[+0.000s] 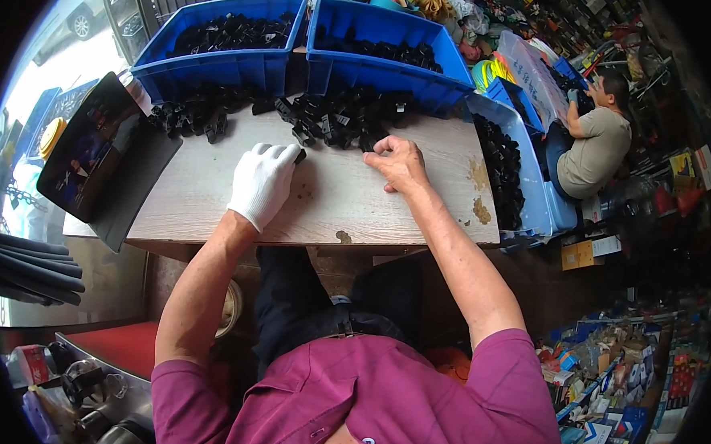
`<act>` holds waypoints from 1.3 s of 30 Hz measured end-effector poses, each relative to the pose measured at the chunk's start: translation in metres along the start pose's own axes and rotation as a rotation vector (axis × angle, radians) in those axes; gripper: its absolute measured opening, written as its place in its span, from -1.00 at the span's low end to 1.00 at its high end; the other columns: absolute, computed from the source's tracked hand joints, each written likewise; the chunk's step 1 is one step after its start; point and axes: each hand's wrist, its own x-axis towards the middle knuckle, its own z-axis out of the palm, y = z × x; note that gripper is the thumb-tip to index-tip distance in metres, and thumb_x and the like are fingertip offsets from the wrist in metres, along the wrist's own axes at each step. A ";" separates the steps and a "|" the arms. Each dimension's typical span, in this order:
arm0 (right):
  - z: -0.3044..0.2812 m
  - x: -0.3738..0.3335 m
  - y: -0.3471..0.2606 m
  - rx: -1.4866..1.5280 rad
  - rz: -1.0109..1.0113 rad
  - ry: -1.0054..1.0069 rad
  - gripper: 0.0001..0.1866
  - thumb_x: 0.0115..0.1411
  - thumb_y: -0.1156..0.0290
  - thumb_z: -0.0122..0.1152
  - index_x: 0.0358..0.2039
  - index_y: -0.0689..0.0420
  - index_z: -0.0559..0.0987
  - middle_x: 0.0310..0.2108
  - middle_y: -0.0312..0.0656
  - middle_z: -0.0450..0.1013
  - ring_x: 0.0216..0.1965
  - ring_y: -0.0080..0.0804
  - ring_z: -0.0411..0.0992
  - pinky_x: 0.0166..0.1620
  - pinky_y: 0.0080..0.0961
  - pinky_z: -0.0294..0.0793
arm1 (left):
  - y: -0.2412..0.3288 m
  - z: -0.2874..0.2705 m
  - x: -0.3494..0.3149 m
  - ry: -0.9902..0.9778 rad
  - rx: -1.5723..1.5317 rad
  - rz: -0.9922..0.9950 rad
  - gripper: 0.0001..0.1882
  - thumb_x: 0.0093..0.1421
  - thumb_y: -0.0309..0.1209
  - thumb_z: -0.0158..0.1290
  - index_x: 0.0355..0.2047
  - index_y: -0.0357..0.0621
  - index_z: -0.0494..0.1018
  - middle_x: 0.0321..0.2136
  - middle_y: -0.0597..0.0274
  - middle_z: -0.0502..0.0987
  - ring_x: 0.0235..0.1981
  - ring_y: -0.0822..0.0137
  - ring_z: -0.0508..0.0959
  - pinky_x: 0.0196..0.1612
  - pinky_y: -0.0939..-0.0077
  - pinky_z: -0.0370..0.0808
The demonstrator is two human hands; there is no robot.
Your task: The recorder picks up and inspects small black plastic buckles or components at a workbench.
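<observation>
My left hand (263,180), in a white knitted glove, is closed around a small black plastic part (300,156) that pokes out past its fingertips. To its right, my bare right hand (399,163) has its thumb and fingertips pinched at the near edge of a loose heap of black plastic parts (337,118). A small black part appears to be at those fingertips, largely hidden against the heap. Another heap of similar parts (192,117) lies on the far left of the wood-grain table (348,205).
Behind the heaps stand two blue bins (218,74), (387,72) of black parts. A lighter blue tub (537,199) of them adjoins the table's right edge. A propped tablet (94,148) stands at left. A person (597,134) sits working at far right.
</observation>
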 end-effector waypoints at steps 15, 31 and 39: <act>-0.027 -0.034 0.017 0.487 0.011 -0.113 -0.58 0.10 0.50 0.44 -0.02 0.29 0.56 -0.61 -0.33 0.44 -0.72 -0.65 0.33 -0.60 -0.52 0.57 | -0.002 0.001 -0.006 0.113 -0.066 0.017 -0.85 0.25 -0.50 0.06 -0.18 -0.13 0.54 -0.35 0.02 0.65 -0.26 -0.06 0.60 -0.16 0.10 0.52; -0.023 -0.036 0.013 0.053 0.013 -0.176 -0.54 -0.02 0.37 0.47 -0.06 0.16 0.66 -0.54 -0.32 0.46 -0.55 -0.58 0.44 -0.56 -0.53 0.58 | 0.037 -0.001 -0.014 0.120 -0.447 -0.077 -0.72 0.21 -0.51 0.16 -0.05 -0.21 0.61 -0.17 -0.02 0.67 -0.09 -0.06 0.64 -0.01 0.21 0.57; -0.016 -0.043 0.010 0.066 -0.044 -0.264 -0.62 0.05 0.46 0.35 -0.06 0.18 0.64 -0.65 -0.46 0.30 -0.65 -0.66 0.26 -0.61 -0.55 0.40 | 0.071 0.032 0.015 0.070 -0.408 0.164 -0.69 0.18 -0.50 0.11 -0.04 -0.12 0.60 -0.18 0.09 0.65 -0.12 -0.01 0.61 -0.04 0.19 0.56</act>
